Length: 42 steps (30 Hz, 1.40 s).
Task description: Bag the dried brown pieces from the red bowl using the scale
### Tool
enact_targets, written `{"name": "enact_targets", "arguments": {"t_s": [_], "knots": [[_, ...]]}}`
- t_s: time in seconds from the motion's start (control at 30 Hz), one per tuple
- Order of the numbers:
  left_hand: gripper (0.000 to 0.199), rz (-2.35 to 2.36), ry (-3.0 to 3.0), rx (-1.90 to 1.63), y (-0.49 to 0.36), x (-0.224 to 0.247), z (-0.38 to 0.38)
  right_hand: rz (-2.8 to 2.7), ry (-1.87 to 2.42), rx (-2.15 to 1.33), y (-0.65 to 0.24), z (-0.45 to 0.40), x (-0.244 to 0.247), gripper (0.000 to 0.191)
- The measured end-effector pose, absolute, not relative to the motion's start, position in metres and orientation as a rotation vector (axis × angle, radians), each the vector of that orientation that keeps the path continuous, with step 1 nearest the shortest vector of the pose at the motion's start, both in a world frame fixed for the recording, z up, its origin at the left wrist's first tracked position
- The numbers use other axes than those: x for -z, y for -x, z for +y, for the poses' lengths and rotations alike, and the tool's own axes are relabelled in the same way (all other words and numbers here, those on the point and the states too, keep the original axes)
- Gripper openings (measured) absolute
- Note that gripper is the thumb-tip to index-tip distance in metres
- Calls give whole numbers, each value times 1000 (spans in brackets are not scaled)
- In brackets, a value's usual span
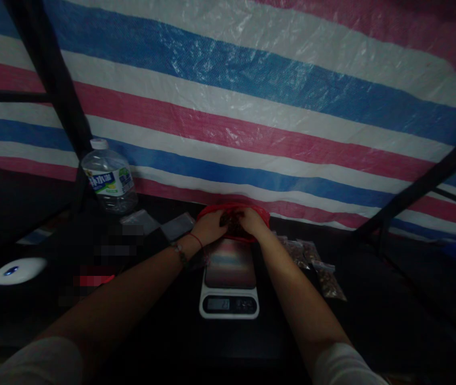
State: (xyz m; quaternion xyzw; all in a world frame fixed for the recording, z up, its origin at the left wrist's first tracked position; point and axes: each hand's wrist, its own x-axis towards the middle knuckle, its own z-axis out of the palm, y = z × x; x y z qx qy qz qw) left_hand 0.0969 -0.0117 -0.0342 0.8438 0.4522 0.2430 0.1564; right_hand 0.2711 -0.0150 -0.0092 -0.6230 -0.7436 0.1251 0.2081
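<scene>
Both my arms reach forward over a dark table. My left hand (209, 227) and my right hand (252, 223) meet inside a red bag or bowl (264, 215) at the table's far edge, with a dark clump of small pieces (233, 223) between the fingers. Each hand touches this dark stuff; how firmly is hard to tell in the dim light. A white kitchen scale (230, 305) with a shiny platform and a lit display sits just in front of the red bag, between my forearms. A red string and a bracelet circle my left wrist.
A clear water bottle (109, 179) stands at the back left. Small clear packets (324, 272) of dark pieces lie right of the scale, flat empty bags (177, 224) to its left. A white round device (19, 270) glows at far left. A striped tarp (252, 96) hangs behind.
</scene>
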Motion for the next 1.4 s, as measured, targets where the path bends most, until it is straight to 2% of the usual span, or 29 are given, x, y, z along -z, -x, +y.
{"name": "enact_targets", "arguments": {"t_s": [0.1, 0.23, 0.3, 0.63, 0.73, 0.9, 1.1, 1.27, 1.4], "knots": [[30, 1320, -2397, -663, -96, 34, -12, -2071, 1783, -354, -270, -19, 4, 39], [37, 1352, -2388, -693, -97, 34, -12, -2075, 1764, -416, -268, -22, 1, 23], [34, 1333, -2397, -689, -97, 33, -12, -2060, 1741, -439, -267, -23, 1, 19], [29, 1351, -2394, -694, -98, 31, -13, -2012, 1728, -412, -264, -23, 3, 11], [25, 1340, -2404, -663, -97, 31, -13, -2032, 1749, -401, -266, -23, 0, 12], [29, 1374, -2421, -677, -97, 33, -11, -2120, 1823, -277, -270, -22, 1, 27], [29, 1438, -2427, -699, -97, 36, -10, -2361, 1775, -410, -261, -22, 21, 21], [26, 1450, -2449, -658, -96, 33, -12, -2245, 1869, -316, -265, -16, 17, 25], [25, 1434, -2442, -596, -97, 31, -16, -2018, 1698, -340, -269, -12, 12, 25]]}}
